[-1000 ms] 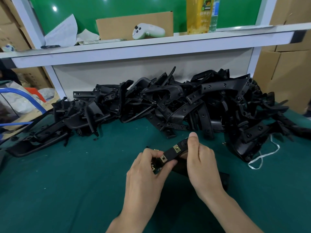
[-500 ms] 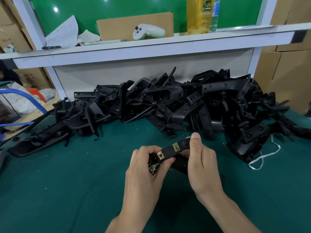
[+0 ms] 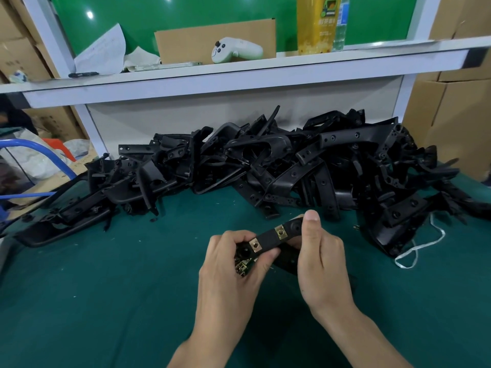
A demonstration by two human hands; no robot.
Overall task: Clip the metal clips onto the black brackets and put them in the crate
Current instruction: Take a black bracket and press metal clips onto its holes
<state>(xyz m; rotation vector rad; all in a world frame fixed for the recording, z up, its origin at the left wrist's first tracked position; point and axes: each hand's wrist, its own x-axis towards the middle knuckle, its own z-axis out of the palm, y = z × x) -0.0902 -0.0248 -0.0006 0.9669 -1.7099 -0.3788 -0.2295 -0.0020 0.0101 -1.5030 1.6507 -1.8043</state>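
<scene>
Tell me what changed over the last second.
Almost nothing. The left hand edged slightly up round the near end of the black bracket, loose metal clips still in its palm. The right hand kept its grip on the far end. The two fitted clips and the bracket pile stayed put.

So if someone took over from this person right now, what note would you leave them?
Hands: the left hand grips one end of a bracket, and more brassy metal shows under its fingers. The right hand grips the other end, thumb on top.
Done: two clips sit on the bracket's top face.
Left: fit any clips it lacks, then put it in the crate, which is out of view. A big pile of brackets waits behind.
</scene>
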